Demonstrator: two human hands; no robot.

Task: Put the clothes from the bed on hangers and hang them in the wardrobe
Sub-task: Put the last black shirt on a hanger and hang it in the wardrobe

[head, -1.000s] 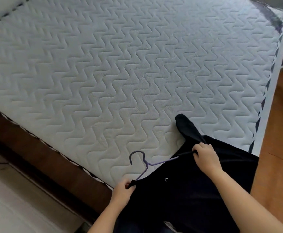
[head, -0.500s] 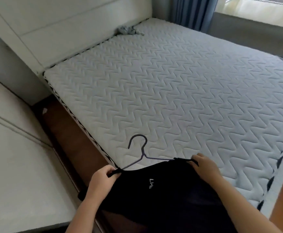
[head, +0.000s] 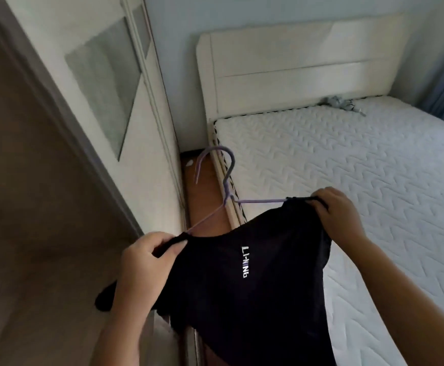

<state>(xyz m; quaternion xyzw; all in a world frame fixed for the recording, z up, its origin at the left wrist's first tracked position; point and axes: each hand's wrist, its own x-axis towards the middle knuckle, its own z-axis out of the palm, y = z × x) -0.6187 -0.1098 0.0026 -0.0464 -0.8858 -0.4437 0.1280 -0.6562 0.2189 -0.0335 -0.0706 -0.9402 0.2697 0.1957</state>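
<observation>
1. Head view: black garment (head: 242, 286) draped on purple hanger (head: 227, 180), toward 6 o'clock.
2. Left hand (head: 147, 257) at 7 o'clock, right hand (head: 334, 210) at 4 o'clock, each gripping a fabric-covered hanger end.
3. Hold level; steer hook to wardrobe (head: 104, 83) at 10 o'clock.

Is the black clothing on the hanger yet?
On: black garment covers both ends of the purple hanger, where the left hand and right hand grip it.

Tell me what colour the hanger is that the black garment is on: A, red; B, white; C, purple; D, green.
C: the hanger carrying the black garment, gripped at its two ends by the left hand and the right hand, is pale purple.
</observation>
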